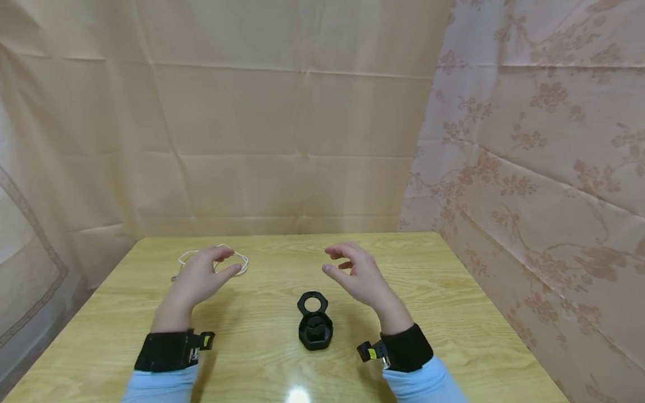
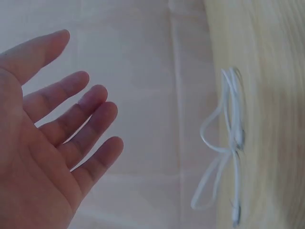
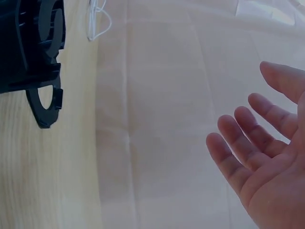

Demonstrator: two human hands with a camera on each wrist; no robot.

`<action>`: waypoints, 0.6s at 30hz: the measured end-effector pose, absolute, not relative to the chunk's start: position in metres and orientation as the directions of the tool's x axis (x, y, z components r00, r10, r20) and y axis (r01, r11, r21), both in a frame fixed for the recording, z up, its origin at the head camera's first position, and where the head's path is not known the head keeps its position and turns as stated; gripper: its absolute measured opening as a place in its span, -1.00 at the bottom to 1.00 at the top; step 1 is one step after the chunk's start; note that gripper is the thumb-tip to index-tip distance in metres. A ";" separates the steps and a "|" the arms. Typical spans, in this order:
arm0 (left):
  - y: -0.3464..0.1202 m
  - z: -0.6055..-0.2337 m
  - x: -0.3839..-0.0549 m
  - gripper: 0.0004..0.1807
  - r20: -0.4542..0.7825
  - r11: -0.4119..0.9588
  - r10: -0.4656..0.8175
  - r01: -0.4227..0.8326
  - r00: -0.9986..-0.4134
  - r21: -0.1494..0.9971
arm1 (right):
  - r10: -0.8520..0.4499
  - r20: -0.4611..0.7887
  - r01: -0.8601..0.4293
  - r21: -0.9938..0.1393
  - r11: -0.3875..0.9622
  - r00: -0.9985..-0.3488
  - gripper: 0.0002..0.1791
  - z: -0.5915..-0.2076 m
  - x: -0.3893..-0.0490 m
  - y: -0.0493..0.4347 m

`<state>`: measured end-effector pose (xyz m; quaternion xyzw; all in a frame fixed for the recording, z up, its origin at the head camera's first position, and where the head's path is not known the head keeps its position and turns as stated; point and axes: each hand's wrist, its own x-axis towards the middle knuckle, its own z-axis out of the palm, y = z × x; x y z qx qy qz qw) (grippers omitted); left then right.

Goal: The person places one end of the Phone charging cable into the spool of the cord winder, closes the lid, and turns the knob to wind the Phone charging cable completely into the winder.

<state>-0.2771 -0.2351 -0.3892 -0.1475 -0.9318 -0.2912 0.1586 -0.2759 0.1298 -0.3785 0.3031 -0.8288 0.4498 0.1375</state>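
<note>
My left hand [image 1: 200, 277] hovers over the table's left side, its fingers relaxed and holding nothing. Behind it in the head view lies a white cable [image 1: 243, 262], looped into a loose bundle; the left wrist view shows the cable [image 2: 234, 129] tied in its middle. My right hand [image 1: 359, 277], also holding nothing, hovers right of centre with thumb and fingers apart. Between the hands and nearer to me sits a black octagonal object [image 1: 316, 331] with a ring-shaped flap [image 1: 305, 307] spread out behind it. The right wrist view shows this black object [image 3: 33, 71] side-on.
The wood-grain table [image 1: 272, 369] reaches back to a beige curtain [image 1: 242, 140]. A floral curtain [image 1: 544, 168] hangs along the right side. Each wrist wears a black band [image 1: 163, 351] with a small camera.
</note>
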 end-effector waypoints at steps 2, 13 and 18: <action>-0.244 -0.394 -0.279 -0.52 0.371 0.788 0.162 0.346 -0.914 0.509 | -0.385 0.484 -0.615 -0.678 0.403 -0.786 -0.62 -0.382 -0.279 0.128; -0.280 -0.417 -0.290 -0.47 0.282 0.783 0.098 0.248 -0.954 0.570 | -0.413 0.395 -0.564 -0.676 0.474 -0.821 -0.59 -0.394 -0.287 0.116; -0.293 -0.430 -0.299 -0.40 0.200 0.809 0.076 0.178 -0.977 0.560 | -0.429 0.364 -0.548 -0.691 0.472 -0.827 -0.58 -0.395 -0.287 0.111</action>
